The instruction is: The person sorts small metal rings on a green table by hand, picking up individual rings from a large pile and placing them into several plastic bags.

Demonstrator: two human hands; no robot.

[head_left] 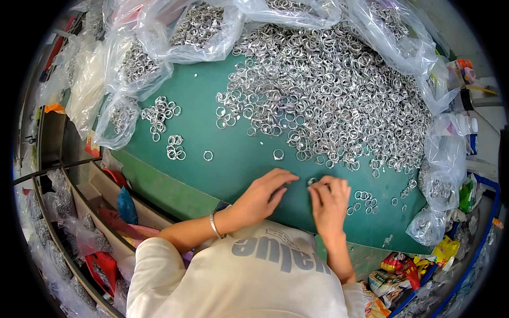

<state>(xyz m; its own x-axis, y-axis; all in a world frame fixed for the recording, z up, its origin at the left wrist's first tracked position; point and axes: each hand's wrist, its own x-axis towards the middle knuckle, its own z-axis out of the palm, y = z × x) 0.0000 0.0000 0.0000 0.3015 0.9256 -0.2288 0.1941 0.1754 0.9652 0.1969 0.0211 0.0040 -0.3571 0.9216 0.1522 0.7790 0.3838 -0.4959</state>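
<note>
A large heap of small silver metal rings covers the far half of a green table. My left hand rests on the green surface near the front edge, fingers bent, with nothing visibly held. My right hand lies beside it, and its fingertips pinch a single silver ring. A thin bracelet circles my left wrist. Two single rings lie just beyond my hands, and a small group of rings sits right of my right hand.
Clear plastic bags of rings crowd the table's back and left edges, and more bags sit at the right. Small ring clusters lie at the left. Shelves with bagged parts stand lower left; colourful packets lie lower right.
</note>
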